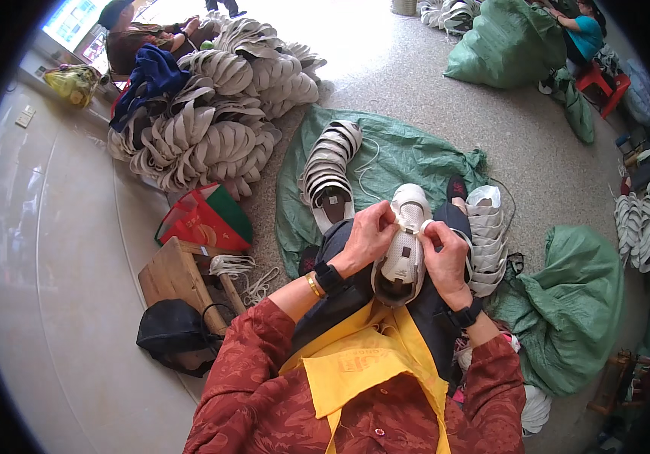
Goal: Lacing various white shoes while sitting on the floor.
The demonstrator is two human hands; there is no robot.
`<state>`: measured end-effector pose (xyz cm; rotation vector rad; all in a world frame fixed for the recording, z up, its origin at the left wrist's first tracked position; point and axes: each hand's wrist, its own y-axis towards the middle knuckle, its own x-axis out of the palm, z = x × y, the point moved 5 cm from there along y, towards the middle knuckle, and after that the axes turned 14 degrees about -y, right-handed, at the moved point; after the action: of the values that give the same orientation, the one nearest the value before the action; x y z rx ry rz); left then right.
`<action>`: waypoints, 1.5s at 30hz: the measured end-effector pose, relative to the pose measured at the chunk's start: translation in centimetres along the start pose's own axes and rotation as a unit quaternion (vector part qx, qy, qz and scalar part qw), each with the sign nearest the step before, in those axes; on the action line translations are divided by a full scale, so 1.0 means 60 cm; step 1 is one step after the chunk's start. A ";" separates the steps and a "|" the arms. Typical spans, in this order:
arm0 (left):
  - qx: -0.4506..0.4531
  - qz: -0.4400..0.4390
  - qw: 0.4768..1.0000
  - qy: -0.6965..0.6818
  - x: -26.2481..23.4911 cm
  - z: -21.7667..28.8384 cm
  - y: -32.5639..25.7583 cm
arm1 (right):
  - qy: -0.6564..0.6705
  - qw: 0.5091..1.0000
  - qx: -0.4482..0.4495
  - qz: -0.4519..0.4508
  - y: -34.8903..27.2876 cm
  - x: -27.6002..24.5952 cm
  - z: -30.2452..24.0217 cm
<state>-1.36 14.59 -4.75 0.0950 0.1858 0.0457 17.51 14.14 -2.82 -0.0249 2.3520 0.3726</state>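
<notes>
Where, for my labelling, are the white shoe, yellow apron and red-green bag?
White shoe (403,253): head view, middle of its upper.
Yellow apron (363,373): head view, front flap.
Red-green bag (197,219): head view, red side.

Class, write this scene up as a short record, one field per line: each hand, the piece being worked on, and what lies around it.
Left hand: fingertips pinched at the upper's left side
Right hand: fingertips pinched at its right side
Work piece: white shoe upper, toe pointing away, between the knees
Ground: green sheet
On sheet, left: row of nested uppers
Right of the knees: stack of pale uppers
Left side: wooden stool, red-and-green bag
Far left: large pile of uppers
</notes>
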 end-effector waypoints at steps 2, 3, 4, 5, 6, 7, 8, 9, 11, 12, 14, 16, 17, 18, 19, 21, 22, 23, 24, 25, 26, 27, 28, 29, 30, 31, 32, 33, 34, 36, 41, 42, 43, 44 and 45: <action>0.004 -0.010 1.000 0.005 -0.001 0.002 0.006 | 0.042 0.998 0.044 -0.008 0.004 0.003 0.011; 0.006 -0.012 1.000 0.004 -0.003 0.003 0.007 | 0.065 0.995 0.069 -0.010 0.001 0.011 0.027; 0.005 -0.019 1.000 0.000 0.001 0.003 0.003 | 0.062 0.996 0.071 -0.010 -0.002 0.012 0.032; 0.004 -0.027 1.000 -0.004 0.004 0.003 0.000 | 0.058 0.996 0.073 -0.010 -0.001 0.013 0.037; 0.009 -0.019 1.000 -0.016 0.000 0.003 0.004 | 0.054 0.996 0.077 -0.010 0.002 0.013 0.042; -0.008 -0.012 1.000 -0.010 -0.005 -0.001 0.004 | 0.050 0.995 0.080 -0.012 0.003 0.014 0.039; -0.026 -0.009 1.000 -0.008 -0.007 -0.008 0.005 | 0.040 0.996 0.080 -0.003 0.005 0.012 0.035; -0.012 0.003 1.000 0.005 -0.008 -0.007 0.007 | 0.032 0.996 0.080 0.007 0.007 0.009 0.033; -0.022 0.011 1.000 0.004 -0.013 0.008 0.014 | 0.025 0.997 0.075 0.015 0.002 0.005 0.031; -0.034 0.016 0.999 0.013 -0.007 0.003 0.005 | 0.028 0.997 0.069 0.014 -0.001 0.001 0.027; -0.016 0.019 1.000 0.009 -0.010 0.010 0.003 | -0.004 0.999 0.037 0.019 0.001 -0.009 0.009; -0.026 0.001 1.000 0.007 -0.008 0.009 0.000 | 0.044 0.998 0.043 0.004 0.001 -0.004 0.014; -0.025 -0.009 0.999 0.019 -0.009 0.008 0.000 | 0.025 0.999 0.038 -0.003 -0.002 -0.008 0.013; -0.024 -0.019 0.999 0.031 -0.007 0.006 0.001 | 0.007 1.000 0.020 -0.002 -0.001 -0.012 0.012; -0.034 -0.021 0.999 0.033 -0.008 0.008 0.002 | -0.009 1.000 0.003 0.000 -0.001 -0.013 0.010; -0.030 -0.025 0.999 0.025 -0.007 0.009 0.002 | -0.021 1.000 -0.013 -0.012 -0.002 -0.015 0.003; -0.029 -0.027 0.999 0.020 -0.006 0.008 -0.001 | -0.018 0.999 -0.009 -0.027 -0.005 -0.019 -0.005; -0.019 -0.023 0.999 0.019 -0.005 0.010 -0.004 | -0.015 0.999 -0.006 -0.042 -0.008 -0.021 -0.010; -0.009 -0.020 1.000 0.017 -0.005 0.013 -0.007 | -0.017 0.999 -0.010 -0.049 -0.011 -0.020 -0.014; 0.002 -0.018 1.000 0.015 -0.003 0.016 -0.008 | -0.019 0.998 -0.014 -0.055 -0.012 -0.020 -0.017; 0.007 -0.020 1.000 0.014 -0.001 0.018 -0.010 | -0.022 0.998 -0.018 -0.060 -0.013 -0.020 -0.019; 0.011 -0.022 1.000 0.013 0.002 0.020 -0.011 | -0.037 0.997 -0.011 -0.072 -0.012 -0.020 -0.020; 0.016 -0.025 0.999 0.013 0.005 0.023 -0.013 | -0.052 0.995 -0.002 -0.083 -0.010 -0.019 -0.020; 0.024 -0.028 0.999 0.029 0.007 0.028 -0.016 | -0.066 0.993 0.006 -0.094 -0.010 -0.017 -0.019; 0.032 -0.032 0.998 0.045 0.010 0.034 -0.020 | -0.082 0.993 -0.010 -0.089 -0.010 -0.014 -0.019; 0.040 -0.036 0.997 0.061 0.014 0.038 -0.022 | -0.098 0.991 -0.027 -0.085 -0.011 -0.010 -0.017; 0.054 -0.027 0.995 0.080 0.017 0.039 -0.023 | -0.114 0.989 -0.044 -0.081 -0.010 -0.006 -0.017; 0.068 -0.019 0.993 0.099 0.021 0.039 -0.022 | -0.128 0.988 -0.048 -0.077 -0.006 -0.003 -0.017; 0.081 -0.011 0.990 0.118 0.026 0.040 -0.022 | -0.143 0.986 -0.052 -0.073 -0.002 0.001 -0.016; 0.085 -0.003 0.989 0.121 0.034 0.042 -0.027 | -0.159 0.983 -0.054 -0.069 -0.007 0.008 -0.014; 0.098 0.015 0.988 0.118 0.037 0.039 -0.030 | -0.128 0.987 -0.038 -0.084 -0.005 0.005 -0.005; 0.095 0.016 0.989 0.115 0.037 0.039 -0.029 | -0.123 0.989 -0.030 -0.080 -0.003 0.001 -0.005; 0.090 0.017 0.989 0.113 0.037 0.038 -0.029 | -0.116 0.990 -0.022 -0.076 -0.003 -0.003 -0.006; 0.086 0.018 0.990 0.111 0.036 0.037 -0.029 | -0.109 0.991 -0.014 -0.072 -0.003 -0.005 -0.005; 0.089 0.017 0.990 0.108 0.037 0.037 -0.030 | -0.081 0.994 0.005 -0.073 -0.005 -0.006 0.000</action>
<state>1.28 12.72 -3.15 0.2727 0.4058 0.0742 17.81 13.81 -2.66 -0.1544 2.1759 0.2794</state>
